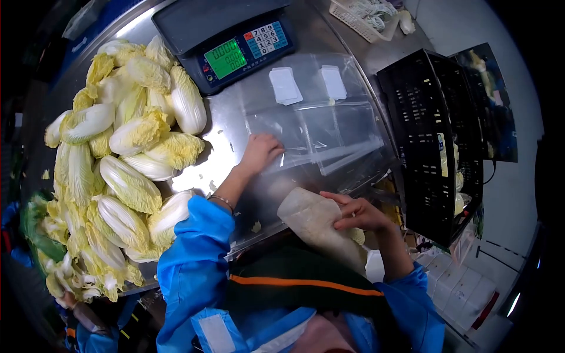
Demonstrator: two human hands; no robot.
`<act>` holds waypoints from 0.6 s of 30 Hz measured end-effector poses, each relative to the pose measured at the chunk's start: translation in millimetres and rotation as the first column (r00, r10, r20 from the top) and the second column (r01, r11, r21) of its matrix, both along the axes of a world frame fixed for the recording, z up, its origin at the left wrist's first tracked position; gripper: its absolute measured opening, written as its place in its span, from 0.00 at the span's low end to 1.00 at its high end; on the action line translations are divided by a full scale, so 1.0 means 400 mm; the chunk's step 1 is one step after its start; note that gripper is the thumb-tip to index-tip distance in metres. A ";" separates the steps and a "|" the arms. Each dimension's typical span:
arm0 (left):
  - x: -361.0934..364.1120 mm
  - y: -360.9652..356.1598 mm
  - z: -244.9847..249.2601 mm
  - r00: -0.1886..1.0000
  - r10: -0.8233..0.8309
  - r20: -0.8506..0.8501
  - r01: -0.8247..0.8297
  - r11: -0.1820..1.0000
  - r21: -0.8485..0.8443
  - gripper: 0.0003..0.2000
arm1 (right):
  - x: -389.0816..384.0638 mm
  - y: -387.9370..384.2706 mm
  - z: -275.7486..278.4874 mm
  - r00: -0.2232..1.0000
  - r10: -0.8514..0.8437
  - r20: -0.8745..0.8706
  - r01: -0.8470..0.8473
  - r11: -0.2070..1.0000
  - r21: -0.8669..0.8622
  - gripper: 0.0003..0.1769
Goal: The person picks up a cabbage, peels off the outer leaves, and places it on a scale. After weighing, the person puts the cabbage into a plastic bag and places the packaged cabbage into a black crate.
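My left hand point(262, 154) is on the steel table, its fingers curled at the near left edge of the clear plastic bags point(347, 126), which lie flat in overlapping layers. Low on the right, my right hand point(364, 214) has its fingers apart against the side of a whitish translucent plastic piece point(312, 215). That piece overlaps the table's front edge, and I cannot make out what kind it is. Two stacks of white cards, a left stack point(285, 85) and a right stack point(333, 82), show at the bags' far part.
Napa cabbages point(129, 167) are heaped on the left. A digital scale point(235, 56) stands at the back. To the right is a black crate point(415, 141); a white basket point(359, 20) sits behind. Another person's hand point(69, 300) shows at lower left.
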State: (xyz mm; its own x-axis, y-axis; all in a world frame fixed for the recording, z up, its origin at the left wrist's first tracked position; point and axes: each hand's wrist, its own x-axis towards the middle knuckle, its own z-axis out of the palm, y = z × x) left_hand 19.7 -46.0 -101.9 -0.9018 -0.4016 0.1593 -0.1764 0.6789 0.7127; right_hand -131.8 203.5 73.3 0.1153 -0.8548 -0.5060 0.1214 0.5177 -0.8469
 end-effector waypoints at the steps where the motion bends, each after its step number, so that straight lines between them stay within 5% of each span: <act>1: 0.005 0.000 -0.005 1.000 -0.007 -0.009 0.007 1.000 -0.029 0.06 | 0.003 0.002 0.001 1.000 0.002 -0.006 -0.002 1.000 -0.028 0.10; 6: 0.025 0.044 0.056 0.989 -0.121 -0.085 0.098 0.967 -0.234 0.04 | -0.004 -0.034 -0.023 0.974 -0.012 -0.225 0.032 0.996 0.087 0.12; 8: 0.020 0.072 0.090 0.964 0.192 -0.183 -0.213 0.972 -0.098 0.03 | -0.028 -0.079 -0.060 0.918 -0.042 -0.395 0.079 0.994 0.079 0.14; 9: 0.012 0.083 0.100 0.914 0.343 -0.215 -0.356 0.934 -0.024 0.03 | -0.041 -0.114 -0.087 0.873 -0.085 -0.480 0.116 0.993 0.035 0.15; 12: -0.034 0.157 0.061 0.982 0.138 -0.129 -0.158 0.975 -0.156 0.06 | -0.035 -0.227 -0.135 0.645 -0.193 -0.740 0.208 0.975 -0.073 0.14; 13: -0.048 0.183 0.062 0.948 0.237 -0.212 -0.246 0.969 -0.018 0.07 | -0.028 -0.265 -0.148 0.547 -0.219 -0.808 0.212 0.970 -0.119 0.13; 15: -0.054 0.182 0.072 0.820 0.498 -0.283 -0.473 0.867 0.156 0.11 | -0.082 -0.268 -0.220 0.737 -0.516 -0.438 0.448 0.857 -0.255 0.14; 16: -0.043 0.172 0.069 0.717 0.638 -0.280 -0.606 0.769 0.202 0.14 | -0.108 -0.260 -0.222 0.583 -0.517 -0.626 0.372 0.855 -0.360 0.15; 17: -0.032 0.171 0.075 0.669 0.718 -0.191 -0.629 0.685 0.369 0.23 | -0.114 -0.256 -0.186 0.691 -0.598 -0.405 0.578 0.795 -0.187 0.22; 18: -0.027 0.168 0.079 0.646 0.752 -0.133 -0.641 0.628 0.441 0.26 | -0.099 -0.278 -0.101 0.732 -0.589 -0.343 0.605 0.793 -0.071 0.27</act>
State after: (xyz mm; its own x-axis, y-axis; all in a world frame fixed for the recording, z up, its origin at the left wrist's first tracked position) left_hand 8.7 21.2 -70.4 -0.2591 -0.9622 0.0838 -0.2531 0.1514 0.9555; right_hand -171.5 92.2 32.8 -0.5911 -0.6674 -0.4530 0.1363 0.4709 -0.8716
